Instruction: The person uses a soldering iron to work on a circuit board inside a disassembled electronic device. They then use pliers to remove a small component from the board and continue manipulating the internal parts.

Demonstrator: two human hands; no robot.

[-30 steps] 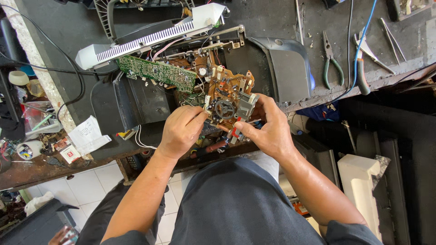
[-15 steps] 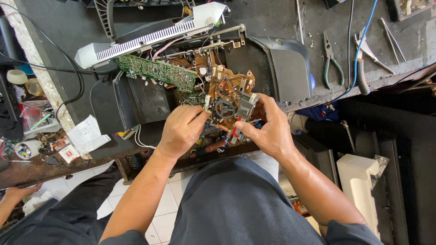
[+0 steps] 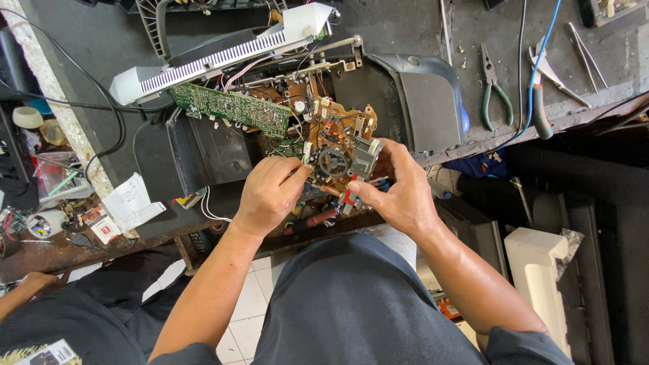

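A brown circuit board [image 3: 338,132] with a dark gear wheel [image 3: 332,162] and a grey metal part [image 3: 367,157] is lifted out of an opened dark device case [image 3: 216,152] on the workbench. My left hand [image 3: 267,196] pinches the board's lower left edge beside the gear wheel. My right hand [image 3: 399,192] grips the board's lower right side, with the thumb near red wires and the fingers behind the grey part. A green circuit board [image 3: 230,108] lies just left of it, joined by wires.
A white and grey slatted panel [image 3: 216,57] lies behind the boards. Green-handled pliers [image 3: 493,88], a second pair of pliers [image 3: 541,88], tweezers [image 3: 588,44] and a blue cable [image 3: 537,67] lie at the right. Another person [image 3: 61,318] sits at lower left. Clutter [image 3: 61,196] covers the left bench.
Both hands stay on the brown board with almost no movement. The other person at lower left has come further into view.
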